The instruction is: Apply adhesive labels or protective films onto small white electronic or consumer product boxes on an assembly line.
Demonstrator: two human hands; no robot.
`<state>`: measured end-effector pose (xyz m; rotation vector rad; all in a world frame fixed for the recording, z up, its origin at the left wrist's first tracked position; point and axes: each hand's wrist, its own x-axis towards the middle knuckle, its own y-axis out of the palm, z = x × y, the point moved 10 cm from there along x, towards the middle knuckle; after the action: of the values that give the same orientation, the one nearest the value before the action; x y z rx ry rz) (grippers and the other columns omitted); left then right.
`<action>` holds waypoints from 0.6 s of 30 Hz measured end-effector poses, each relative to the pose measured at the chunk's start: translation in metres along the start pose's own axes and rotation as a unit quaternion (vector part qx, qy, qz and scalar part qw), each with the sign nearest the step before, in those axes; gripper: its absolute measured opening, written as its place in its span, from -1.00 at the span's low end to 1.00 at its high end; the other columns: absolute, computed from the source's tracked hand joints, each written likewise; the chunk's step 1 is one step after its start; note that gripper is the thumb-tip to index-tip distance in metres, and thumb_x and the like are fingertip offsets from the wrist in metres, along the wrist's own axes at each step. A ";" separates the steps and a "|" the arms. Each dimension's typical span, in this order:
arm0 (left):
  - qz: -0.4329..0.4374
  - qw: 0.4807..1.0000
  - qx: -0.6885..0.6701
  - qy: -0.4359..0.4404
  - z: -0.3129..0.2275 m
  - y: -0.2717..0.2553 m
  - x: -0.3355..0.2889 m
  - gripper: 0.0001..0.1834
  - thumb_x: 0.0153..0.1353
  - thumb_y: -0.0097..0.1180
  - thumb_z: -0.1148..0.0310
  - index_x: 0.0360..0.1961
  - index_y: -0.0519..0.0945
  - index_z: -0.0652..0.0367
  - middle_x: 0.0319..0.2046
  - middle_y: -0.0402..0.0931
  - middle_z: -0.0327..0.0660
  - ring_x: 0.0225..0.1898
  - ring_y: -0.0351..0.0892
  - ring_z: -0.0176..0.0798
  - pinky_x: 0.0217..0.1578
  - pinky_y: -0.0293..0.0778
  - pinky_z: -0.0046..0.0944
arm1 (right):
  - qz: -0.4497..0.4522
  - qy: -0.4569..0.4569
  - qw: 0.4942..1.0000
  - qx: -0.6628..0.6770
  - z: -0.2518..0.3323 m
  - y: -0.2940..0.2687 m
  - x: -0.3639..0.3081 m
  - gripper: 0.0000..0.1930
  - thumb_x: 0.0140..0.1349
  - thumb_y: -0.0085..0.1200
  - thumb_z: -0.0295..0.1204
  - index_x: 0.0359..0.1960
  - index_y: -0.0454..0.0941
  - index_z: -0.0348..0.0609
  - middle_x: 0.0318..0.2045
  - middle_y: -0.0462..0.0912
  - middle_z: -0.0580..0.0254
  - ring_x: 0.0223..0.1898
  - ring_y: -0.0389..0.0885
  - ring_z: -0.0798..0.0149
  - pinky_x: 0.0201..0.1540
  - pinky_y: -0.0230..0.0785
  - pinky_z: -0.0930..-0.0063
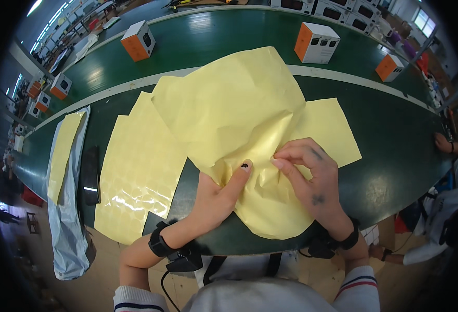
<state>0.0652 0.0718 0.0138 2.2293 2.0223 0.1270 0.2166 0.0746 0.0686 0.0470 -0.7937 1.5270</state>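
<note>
A large yellow paper sheet (239, 99) is lifted and crumpled in front of me, with its lower end hanging over the table's near edge. My left hand (216, 197) grips it, thumb on top and the other fingers hidden behind the paper. My right hand (312, 177) is closed in a pinch at the sheet's middle; whether a small piece is between the fingertips I cannot make out. Under and left of the sheet lie glossy yellow sticker sheets (140, 171) with rows of round shapes. Another flat yellow sheet (333, 130) shows beneath it on the right.
A black phone-like object (91, 174) and a grey plastic bag (70, 229) with a yellow strip lie at the left. White-and-orange boxes (317, 44) stand on the green conveyor belt (213, 34) beyond the dark table (390, 151). Another person's hand (442, 143) rests at the far right.
</note>
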 end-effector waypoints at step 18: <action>0.008 0.999 -0.006 -0.046 0.002 0.010 -0.003 -0.72 0.28 0.04 0.40 -0.04 0.45 0.31 -0.17 0.52 -0.23 -0.17 0.47 -0.43 -0.17 0.40 -0.39 | -0.036 -0.084 0.992 -0.086 0.022 -0.013 0.000 -0.91 0.10 0.15 -0.61 -0.35 0.52 -0.27 -0.37 0.56 0.15 -0.40 0.57 0.18 -0.38 0.44 0.44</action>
<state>0.0748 0.0677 0.0134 2.2030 1.9512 0.0382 0.2186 0.0625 0.0910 0.0754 -1.0449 1.3944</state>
